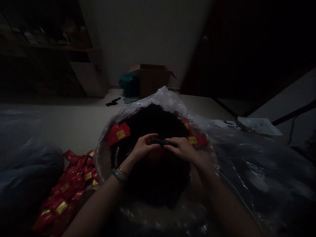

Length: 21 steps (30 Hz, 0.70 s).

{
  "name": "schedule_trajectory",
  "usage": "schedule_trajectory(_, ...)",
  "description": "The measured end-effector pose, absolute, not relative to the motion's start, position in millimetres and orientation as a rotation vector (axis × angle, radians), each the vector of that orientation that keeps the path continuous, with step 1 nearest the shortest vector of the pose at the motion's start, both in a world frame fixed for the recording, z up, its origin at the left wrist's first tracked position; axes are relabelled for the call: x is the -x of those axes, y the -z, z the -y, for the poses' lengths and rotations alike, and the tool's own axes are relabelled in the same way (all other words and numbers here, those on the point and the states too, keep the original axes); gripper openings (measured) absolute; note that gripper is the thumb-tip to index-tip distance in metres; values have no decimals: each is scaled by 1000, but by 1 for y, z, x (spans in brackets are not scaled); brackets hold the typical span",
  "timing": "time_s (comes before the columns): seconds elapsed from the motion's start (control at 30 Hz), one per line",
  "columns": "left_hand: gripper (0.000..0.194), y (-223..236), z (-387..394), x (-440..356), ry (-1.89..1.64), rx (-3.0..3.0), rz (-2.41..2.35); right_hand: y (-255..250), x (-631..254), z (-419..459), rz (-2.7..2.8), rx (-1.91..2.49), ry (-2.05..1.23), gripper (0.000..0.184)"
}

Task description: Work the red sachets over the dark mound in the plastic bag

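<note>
My left hand (143,147) and my right hand (182,148) meet over a heap of black, stringy material (153,181). Between their fingertips is a small, slim, dark item (161,141), gripped at both ends. Its kind is too dim to make out. The black heap lies in a round container lined with clear plastic (166,95). Red packets with gold labels (119,133) rest at the heap's left edge, and more red packets (197,140) lie beyond my right hand. A bangle (119,175) circles my left wrist.
Many loose red packets (64,191) are piled at lower left, beside a dark plastic-covered bundle (29,174). Clear plastic sheeting (256,177) spreads to the right. An open cardboard box (155,79) and a teal bag (129,84) stand against the wall.
</note>
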State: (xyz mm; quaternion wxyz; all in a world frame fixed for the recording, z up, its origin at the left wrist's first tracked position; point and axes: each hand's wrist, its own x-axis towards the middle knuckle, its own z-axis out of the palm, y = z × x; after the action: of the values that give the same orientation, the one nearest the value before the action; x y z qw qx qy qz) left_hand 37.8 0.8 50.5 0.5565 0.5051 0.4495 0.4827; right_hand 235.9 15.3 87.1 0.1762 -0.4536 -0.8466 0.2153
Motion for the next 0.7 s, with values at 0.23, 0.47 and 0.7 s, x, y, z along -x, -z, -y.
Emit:
schedule_trajectory(0.23, 74, -46, -2, -39, -1109, -1097, -1103, -83, -237, -17, 2339, 1218, -652, 26)
schedule_trajectory(0.47, 65, -45, -2, -38, -1138, -1044, -1099, -82, -237, -19, 2292, 1266, -703, 30)
schedule_trajectory(0.7, 27, -48, -2, -37, -1233, -1037, -1190, -80, -245, -27, 2325, 1644, -685, 36)
